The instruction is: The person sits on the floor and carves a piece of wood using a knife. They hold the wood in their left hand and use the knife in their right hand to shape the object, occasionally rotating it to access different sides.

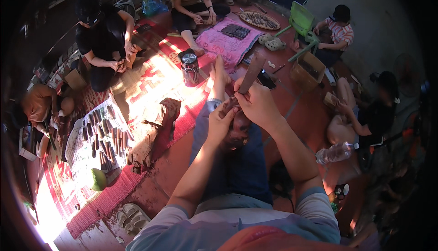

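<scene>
Above my lap, my left hand (pixel 221 122) is closed round a dark reddish-brown, glossy rounded piece that looks like carved wood (pixel 240 124). The piece's lower end reaches down toward my jeans (pixel 212 173), and my fingers cover part of it. My right hand (pixel 259 107) pinches a flat brown strip (pixel 252 75) that stands up from the fingers, tilted to the right. What the strip is made of I cannot make out. Both hands are close together at the top of the carved piece.
A steel flask (pixel 189 68) stands on the red mat beyond my feet. A gnarled wood block (pixel 153 130) lies left, beside a cloth with several carving tools (pixel 105 134). A plastic bottle (pixel 336 153) lies right. Several people sit around, one near a green chair (pixel 301 20).
</scene>
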The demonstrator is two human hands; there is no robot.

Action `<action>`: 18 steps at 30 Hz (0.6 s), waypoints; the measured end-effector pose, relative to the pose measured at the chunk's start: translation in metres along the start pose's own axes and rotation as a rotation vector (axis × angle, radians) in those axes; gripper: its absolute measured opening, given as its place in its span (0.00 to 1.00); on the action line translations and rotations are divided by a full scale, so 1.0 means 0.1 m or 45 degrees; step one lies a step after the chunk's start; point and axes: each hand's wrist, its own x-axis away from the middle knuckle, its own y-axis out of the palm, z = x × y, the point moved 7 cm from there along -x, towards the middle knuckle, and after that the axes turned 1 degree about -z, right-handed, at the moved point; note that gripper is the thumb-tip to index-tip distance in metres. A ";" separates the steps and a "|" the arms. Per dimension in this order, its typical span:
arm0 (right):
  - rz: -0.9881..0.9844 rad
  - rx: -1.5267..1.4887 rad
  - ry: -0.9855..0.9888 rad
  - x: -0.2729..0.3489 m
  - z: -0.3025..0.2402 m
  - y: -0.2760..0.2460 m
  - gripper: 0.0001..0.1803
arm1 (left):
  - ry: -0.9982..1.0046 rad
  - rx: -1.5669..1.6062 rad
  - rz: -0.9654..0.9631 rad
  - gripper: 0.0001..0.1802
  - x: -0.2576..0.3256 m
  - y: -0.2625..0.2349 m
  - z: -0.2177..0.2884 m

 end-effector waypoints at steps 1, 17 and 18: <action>0.011 0.041 -0.073 0.01 -0.04 0.01 0.08 | -0.024 0.004 -0.008 0.22 0.00 -0.01 -0.02; 0.151 -0.067 -0.207 0.19 -0.13 -0.09 0.05 | -0.146 -0.079 -0.119 0.18 -0.08 -0.03 -0.01; 0.182 0.040 -0.282 0.18 -0.11 -0.01 0.05 | 0.038 -0.080 -0.128 0.19 -0.12 -0.01 0.08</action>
